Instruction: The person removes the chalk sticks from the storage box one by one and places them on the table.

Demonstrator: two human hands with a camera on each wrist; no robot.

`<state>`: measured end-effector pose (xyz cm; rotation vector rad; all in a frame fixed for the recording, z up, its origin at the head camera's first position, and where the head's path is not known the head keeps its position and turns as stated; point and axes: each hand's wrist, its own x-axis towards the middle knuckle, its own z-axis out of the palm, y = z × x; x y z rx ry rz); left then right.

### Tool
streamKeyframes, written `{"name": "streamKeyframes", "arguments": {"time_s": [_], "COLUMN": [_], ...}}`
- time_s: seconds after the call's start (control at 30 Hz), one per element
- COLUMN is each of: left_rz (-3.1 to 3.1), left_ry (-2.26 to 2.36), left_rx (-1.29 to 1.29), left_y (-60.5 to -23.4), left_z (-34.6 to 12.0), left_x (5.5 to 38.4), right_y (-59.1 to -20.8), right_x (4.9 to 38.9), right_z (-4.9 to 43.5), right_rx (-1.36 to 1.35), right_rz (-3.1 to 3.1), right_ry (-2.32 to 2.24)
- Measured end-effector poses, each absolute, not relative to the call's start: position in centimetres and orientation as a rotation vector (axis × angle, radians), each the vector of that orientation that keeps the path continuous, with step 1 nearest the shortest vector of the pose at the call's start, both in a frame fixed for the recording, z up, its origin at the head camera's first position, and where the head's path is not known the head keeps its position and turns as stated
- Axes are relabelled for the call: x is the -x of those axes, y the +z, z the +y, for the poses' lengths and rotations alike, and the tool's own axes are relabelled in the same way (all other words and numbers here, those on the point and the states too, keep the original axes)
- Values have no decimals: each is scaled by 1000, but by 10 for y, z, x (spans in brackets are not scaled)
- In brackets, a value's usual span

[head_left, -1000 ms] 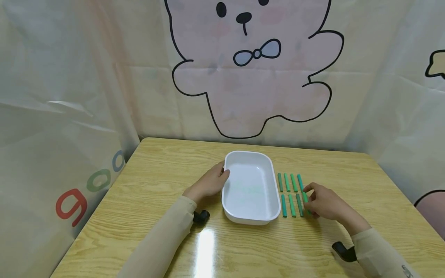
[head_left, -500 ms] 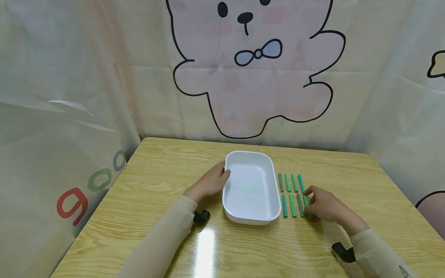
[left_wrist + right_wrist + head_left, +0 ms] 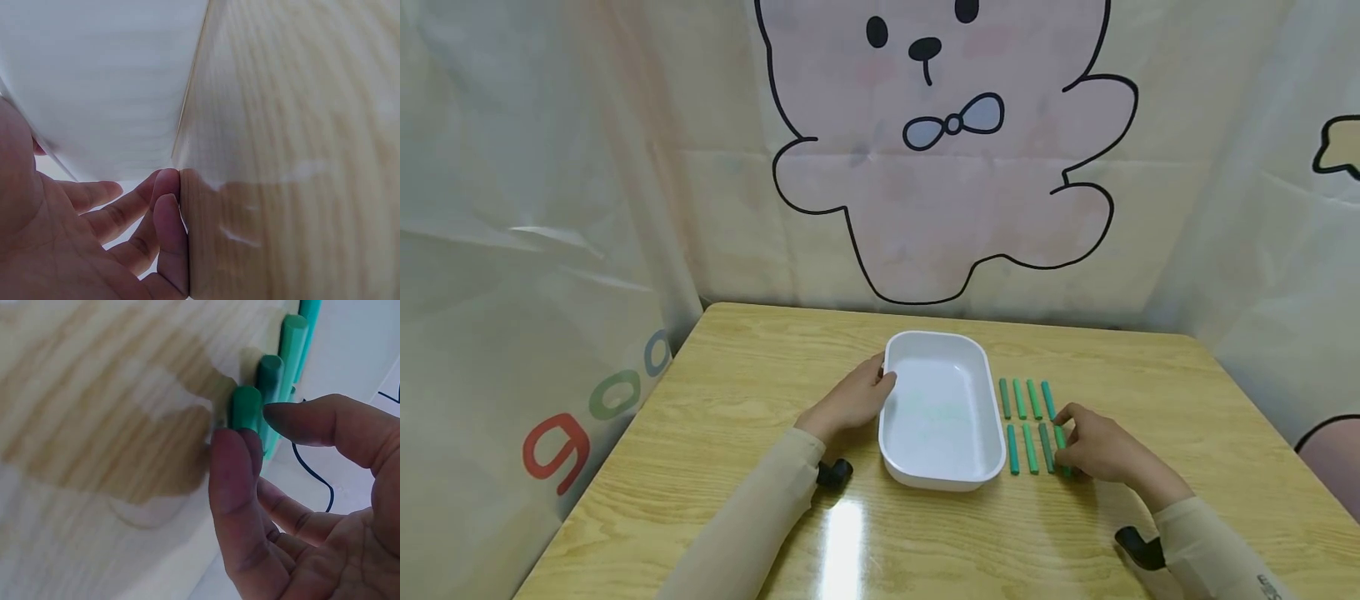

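Note:
An oblong white plastic tray stands mid-table. My left hand grips its left side, with the thumb over the rim; in the left wrist view the fingers lie along the outer wall near the table. To the tray's right, slim green and teal crayon-like sticks lie in two rows. My right hand pinches the rightmost bright green stick of the near row between thumb and fingers. A dark green stick lies right beside it. Above it in the far row lies a teal stick.
The wooden table ends at a back edge against a cloth printed with a bear. Black wrist straps show at the left cuff and the right cuff. The sticks stand close to the tray's right wall.
The head view has shifted slightly, so everything sits a little lower. The right hand's fingers have drawn in a little around the bright green stick. The left hand stays on the tray.

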<state>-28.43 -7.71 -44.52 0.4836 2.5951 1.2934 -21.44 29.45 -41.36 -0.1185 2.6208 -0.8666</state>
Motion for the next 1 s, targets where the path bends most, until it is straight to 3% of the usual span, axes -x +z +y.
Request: {"name": "streamKeyframes", "arguments": {"time_s": [0.5, 1.0], "left_rz": [2590, 2534], "left_ry": [1309, 1311], "left_rx": [-481, -386], "left_y": [-458, -462], "left_z": [-77, -98], "left_x": [282, 289], "right_y": [-405, -393], "right_x": [217, 263], "right_z": [298, 288], "right_rx": [142, 170], "right_rz": [2649, 2828], "right_ry": [-914, -959]}}
